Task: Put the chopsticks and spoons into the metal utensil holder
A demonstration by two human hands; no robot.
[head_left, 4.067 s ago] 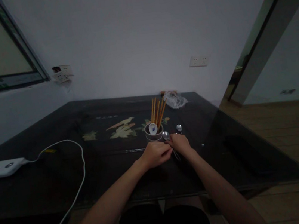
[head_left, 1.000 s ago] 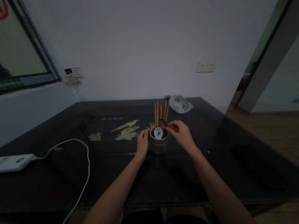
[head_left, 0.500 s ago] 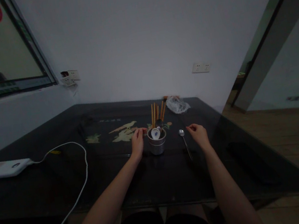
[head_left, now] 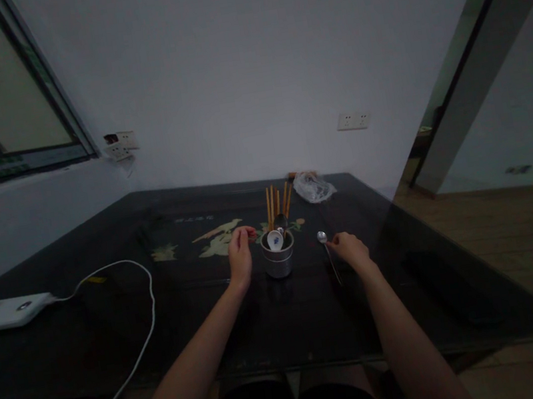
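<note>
your right hand [head_left: 351, 250] touching spoon [head_left: 327, 252] handle, not closed | left hand [head_left: 239, 256] open beside cup [head_left: 279, 259] | spoon thin, stiff, slick on counter [head_left: 115, 331]; pinch mid-handle

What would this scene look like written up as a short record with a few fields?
Setting: dark table with inlaid bird picture, against a white wall
Left hand: beside the metal cup, empty, fingers loosely curled
Right hand: at the handle of the metal spoon lying on the table; grip unclear
Cup contents: wooden chopsticks, a white ceramic spoon, a metal spoon bowl
Elsewhere: white device with white cable, plastic bag at the far edge
</note>
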